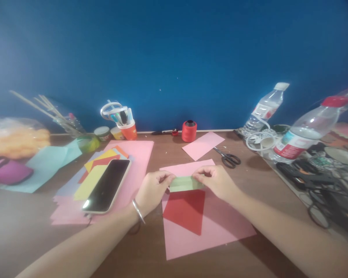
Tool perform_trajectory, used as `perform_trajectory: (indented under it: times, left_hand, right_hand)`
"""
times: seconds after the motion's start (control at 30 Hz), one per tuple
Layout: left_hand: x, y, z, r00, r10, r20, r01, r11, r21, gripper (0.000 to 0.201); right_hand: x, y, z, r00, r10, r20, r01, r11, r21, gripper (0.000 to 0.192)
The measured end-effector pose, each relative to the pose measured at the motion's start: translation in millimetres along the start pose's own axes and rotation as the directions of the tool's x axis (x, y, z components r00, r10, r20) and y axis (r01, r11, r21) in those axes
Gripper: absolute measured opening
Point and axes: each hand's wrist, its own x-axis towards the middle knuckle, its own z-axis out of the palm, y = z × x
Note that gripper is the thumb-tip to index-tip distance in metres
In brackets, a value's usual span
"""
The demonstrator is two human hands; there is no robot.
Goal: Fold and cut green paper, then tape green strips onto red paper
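On the tabletop (23, 231), in front of a blue wall (174, 50), lies a big pink sheet (220, 227) with a red square (188, 210) on top of it. Left of that, a pile of coloured paper (133, 173) carries a dark phone (107, 186). Two bottles (304, 133) lean at the far right, scissors (229, 158) just beside a smaller pink sheet (203, 144), an orange spool (189, 131) at the wall. Now the hands: left hand (152, 191) and right hand (217, 181) hover over the red square, and between them sits the green strip (185, 183), fingers of both pinched closed on its two ends.
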Motion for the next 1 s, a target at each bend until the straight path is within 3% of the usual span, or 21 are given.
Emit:
perform_trajectory:
  times: [0.17,0.33,0.53,0.77,1.0]
  left_hand:
    - [0.5,0.8,-2.1,0.999,0.033,-0.029,-0.032,0.999,0.029,0.030]
    - [1.3,0.9,-0.3,0.997,-0.057,0.056,0.065,0.985,-0.159,0.014]
    - [0.6,-1.5,5.7,0.993,-0.043,0.109,0.070,0.963,-0.259,0.008]
    - [0.5,-1.5,3.9,0.991,0.011,0.134,0.013,0.985,-0.175,0.003]
    - [-2.4,6.4,3.3,0.991,-0.072,0.112,0.098,0.964,-0.246,0.007]
  right_hand:
    - [2.5,3.9,-2.2,0.997,0.066,-0.027,-0.065,0.996,0.055,0.017]
    - [1.5,2.2,-0.2,0.998,0.045,-0.052,-0.045,0.999,0.018,0.017]
    - [-5.4,-2.7,8.4,0.987,-0.162,-0.013,0.162,0.986,-0.039,0.006]
    - [-10.2,2.1,14.8,0.912,-0.411,-0.014,0.411,0.911,0.024,0.017]
    - [-11.3,1.8,14.8,0.947,-0.318,-0.033,0.317,0.948,-0.041,0.014]
